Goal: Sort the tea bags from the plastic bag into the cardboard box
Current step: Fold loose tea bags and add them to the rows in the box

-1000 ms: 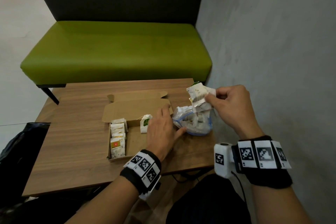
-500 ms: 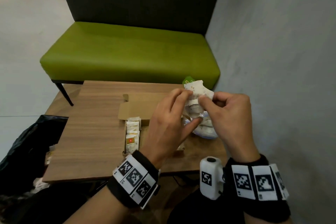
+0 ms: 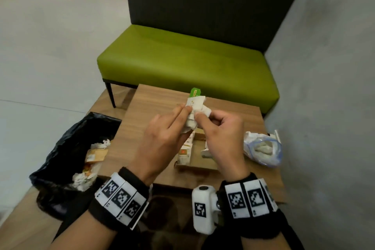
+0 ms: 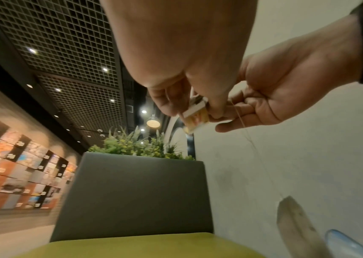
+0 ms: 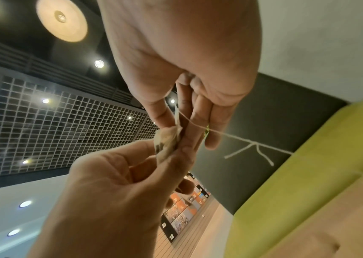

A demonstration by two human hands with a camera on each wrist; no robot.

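Note:
Above the cardboard box (image 3: 200,165), both hands hold a small clump of white tea bags (image 3: 196,110) with a green tag (image 3: 195,92) sticking up. My left hand (image 3: 185,110) pinches it from the left and my right hand (image 3: 199,116) from the right. The left wrist view shows the pinched tea bag (image 4: 196,113) with a thin string (image 4: 251,139) hanging down. In the right wrist view the tea bag (image 5: 167,141) sits between both hands' fingers, its string (image 5: 231,137) trailing right. Several tea bags (image 3: 183,152) stand in a row in the box. The plastic bag (image 3: 263,148) lies right of the box.
The box and bag rest on a wooden table (image 3: 154,105) set against a grey wall (image 3: 324,107) on the right. A green bench (image 3: 182,63) stands behind it. A black rubbish bag (image 3: 67,144) with crumpled paper sits on the floor at the left.
My left hand left the plastic bag and joined the right hand on the tea bags. Both hands moved left over the box; the view swung, so the plastic bag now lies to their right.

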